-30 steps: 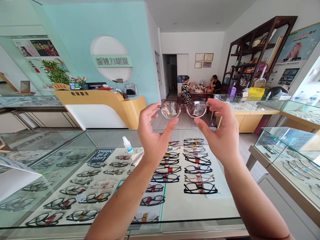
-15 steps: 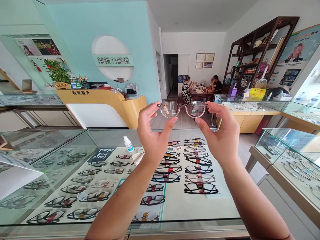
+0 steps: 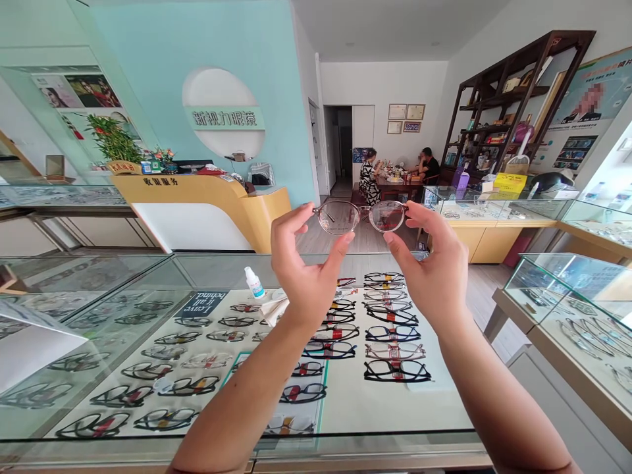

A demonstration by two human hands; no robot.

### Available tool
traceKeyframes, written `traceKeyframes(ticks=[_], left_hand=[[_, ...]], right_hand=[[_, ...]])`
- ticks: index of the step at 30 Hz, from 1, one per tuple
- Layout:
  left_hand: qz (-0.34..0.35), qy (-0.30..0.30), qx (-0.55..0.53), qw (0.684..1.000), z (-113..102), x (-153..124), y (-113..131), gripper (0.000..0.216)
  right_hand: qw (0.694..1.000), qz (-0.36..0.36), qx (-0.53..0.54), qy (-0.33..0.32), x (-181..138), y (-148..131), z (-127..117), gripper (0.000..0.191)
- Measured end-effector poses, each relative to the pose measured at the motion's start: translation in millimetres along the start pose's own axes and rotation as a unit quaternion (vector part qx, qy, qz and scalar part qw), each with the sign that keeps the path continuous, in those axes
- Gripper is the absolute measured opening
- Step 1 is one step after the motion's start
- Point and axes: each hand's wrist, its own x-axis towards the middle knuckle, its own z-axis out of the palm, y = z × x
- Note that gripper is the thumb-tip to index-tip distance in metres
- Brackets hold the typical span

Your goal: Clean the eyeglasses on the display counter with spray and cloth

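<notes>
A pair of round, clear-framed eyeglasses (image 3: pixel 364 212) is held up in the air above the glass display counter (image 3: pixel 375 411), lenses upright. My left hand (image 3: pixel 309 263) pinches the frame at its left end, thumb below the left lens. At the opposite end, my right hand (image 3: pixel 429 257) grips the frame between fingers and thumb. Below the hands, rows of eyeglasses (image 3: pixel 392 334) lie in the counter, some hidden behind my left forearm. A small white spray bottle (image 3: pixel 255 283) stands left of my left hand, beside a pale folded cloth (image 3: pixel 274 311).
A second glass case (image 3: pixel 577 329) stands on the right. Beyond the counter is a wood-trimmed service desk (image 3: pixel 207 204). Two people sit at a table (image 3: pixel 399 181) at the back, near a dark wooden shelf (image 3: pixel 503 105). A white box-like object (image 3: pixel 39 349) juts in from the left.
The eyeglasses have turned slightly, and the reflections in their lenses differ. Both hands have shifted a little but keep the same hold.
</notes>
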Motion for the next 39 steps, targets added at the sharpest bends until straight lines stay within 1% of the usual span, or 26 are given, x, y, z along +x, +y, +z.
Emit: traceKeyframes(ticks=[8,14,20,28,34,39], left_hand=[[0.005,-0.002,0.006,1.0,-0.5,-0.3,4.6,0.061],[0.03,0.005,-0.005,1.0,-0.6,-0.9,5.4,0.06],[0.005,0.0,0.007,1.0,-2.0,-0.5,6.0,0.061],[0.028,-0.004,0.012,1.0,-2.6,-0.4,6.4,0.06],[0.06,0.005,0.028,0.998,-2.2,1.2,5.9,0.06],[0.055,-0.002,0.022,0.998,-2.9,0.3,4.3,0.06]], right_hand=[[1.0,0.003,0.004,-0.001,0.1,0.3,0.8,0.043],[1.0,0.016,0.016,-0.008,0.0,-0.2,0.8,0.044],[1.0,0.016,0.007,-0.01,-0.5,-0.5,2.3,0.043],[0.999,0.012,-0.017,-0.035,0.9,-3.1,0.2,0.042],[0.999,0.008,-0.012,-0.038,-0.5,0.1,3.2,0.041],[0.999,0.013,-0.006,-0.036,-0.9,3.3,4.4,0.043]])
